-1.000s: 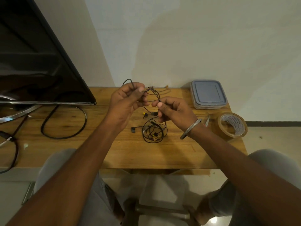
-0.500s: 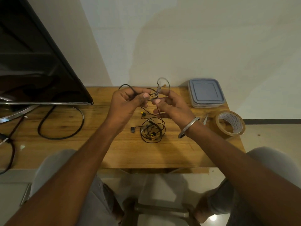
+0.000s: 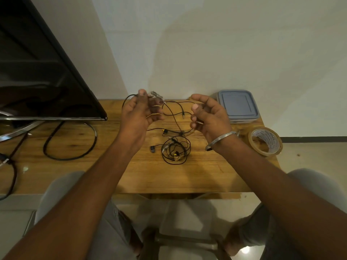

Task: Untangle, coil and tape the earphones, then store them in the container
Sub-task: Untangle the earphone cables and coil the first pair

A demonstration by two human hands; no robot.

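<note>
Both hands pinch a black earphone cable (image 3: 173,117) above the tabletop (image 3: 131,175), left hand (image 3: 138,113) and right hand (image 3: 210,117) spread apart to draw out tangles; a coiled set (image 3: 175,150) lies below

Bare forearms, one bangle, grey trousers

Both arms are uncovered, no sleeves in view; a thin silver metal bangle (image 3: 219,140) circles the wrist of the right hand (image 3: 209,117). Light grey trousers (image 3: 62,186) cover both knees.
</note>
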